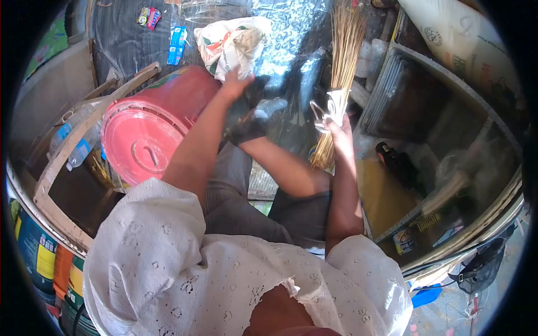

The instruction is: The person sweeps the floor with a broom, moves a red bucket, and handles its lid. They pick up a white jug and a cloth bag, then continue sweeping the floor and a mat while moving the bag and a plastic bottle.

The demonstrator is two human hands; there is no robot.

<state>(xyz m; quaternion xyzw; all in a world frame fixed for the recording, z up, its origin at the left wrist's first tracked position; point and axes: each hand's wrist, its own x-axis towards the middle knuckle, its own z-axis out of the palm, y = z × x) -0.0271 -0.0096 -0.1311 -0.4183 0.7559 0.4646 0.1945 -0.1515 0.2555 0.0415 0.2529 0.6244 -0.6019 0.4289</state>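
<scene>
My right hand (340, 131) is closed round a broom (343, 61) of thin, straw-coloured sticks, gripping it near the white tie (336, 105) wound about its lower end. The broom stands nearly vertical in view, its long sticks pointing away from me. My left hand (236, 84) reaches forward to the lower edge of a crumpled white printed bag (232, 45), thumb and fingers apart. Beneath my left forearm, a red lidded bucket (148, 134) lies tilted on its side. My bent leg (288, 165) extends between my two arms.
Dark plastic sheeting (123, 39) covers the floor ahead, with a blue wrapper (177, 45) and a pink packet (149, 18) on it. A wooden frame (70, 151) and plastic bottles (78, 154) are left. A glass-sided cabinet (426, 106) flanks my right, holding a dark bottle (395, 162).
</scene>
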